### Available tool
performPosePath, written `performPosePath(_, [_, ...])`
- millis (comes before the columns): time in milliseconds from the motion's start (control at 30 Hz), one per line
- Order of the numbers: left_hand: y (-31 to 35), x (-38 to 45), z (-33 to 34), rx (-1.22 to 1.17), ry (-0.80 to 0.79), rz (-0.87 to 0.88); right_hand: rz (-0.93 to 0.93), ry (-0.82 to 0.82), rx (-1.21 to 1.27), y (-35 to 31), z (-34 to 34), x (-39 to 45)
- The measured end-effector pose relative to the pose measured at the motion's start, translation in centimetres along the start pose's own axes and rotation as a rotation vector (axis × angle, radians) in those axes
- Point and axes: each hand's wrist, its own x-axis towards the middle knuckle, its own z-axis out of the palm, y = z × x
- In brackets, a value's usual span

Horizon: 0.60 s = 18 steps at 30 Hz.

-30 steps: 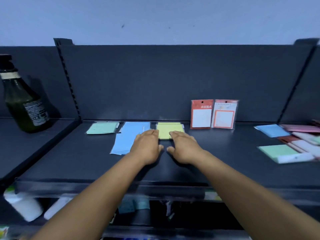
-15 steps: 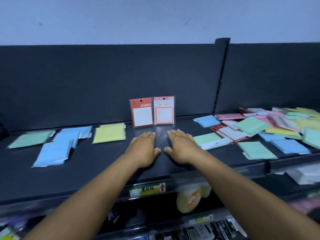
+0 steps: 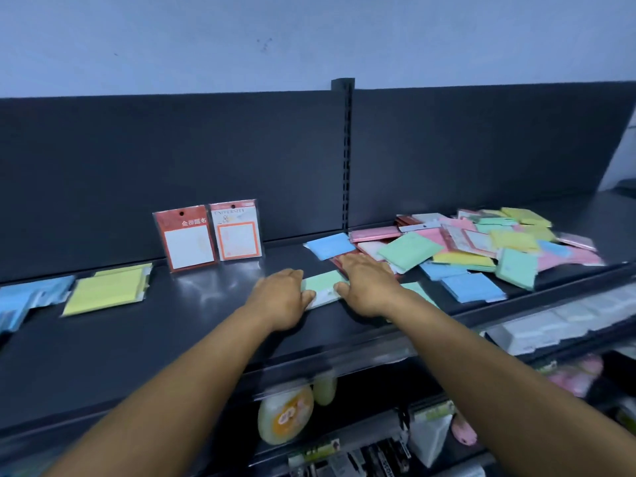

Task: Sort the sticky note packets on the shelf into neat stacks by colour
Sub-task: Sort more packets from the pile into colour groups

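A jumbled heap of sticky note packets (image 3: 481,246) in pink, green, yellow and blue covers the right part of the dark shelf (image 3: 172,339). A green packet (image 3: 321,285) lies at the heap's left edge. My left hand (image 3: 280,299) lies flat at its left end, fingers straight. My right hand (image 3: 366,284) lies flat over its right end and a red packet. A yellow stack (image 3: 106,290) and a blue stack (image 3: 24,301) lie on the left.
Two red-and-white packets (image 3: 206,235) stand upright against the shelf's back panel. A slotted upright post (image 3: 346,156) divides the back panel. Lower shelves below hold other goods, among them a round yellow-orange item (image 3: 285,414).
The view has swung right, bringing the mixed heap nearer the centre. Both hands moved right along the shelf from bare surface to the green packet at the heap's edge.
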Motion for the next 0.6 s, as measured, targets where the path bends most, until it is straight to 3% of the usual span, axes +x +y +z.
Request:
performPosePath(233, [1.7,2.1,1.4,-0.010,-0.196,-0.155,0.044,-0.047,-0.012,6.4,-0.7,-0.1])
performPosePath(467, [2.0,2.1,0.5,-0.246,0.027,-0.262,-0.014,-0.053,0.075,7.4,0.4,0.5])
performPosePath(600, [2.6,2.8,-1.1,-0.553,0.218,-0.237,0.013,0.018,0.135,8.1,0.4,1.2])
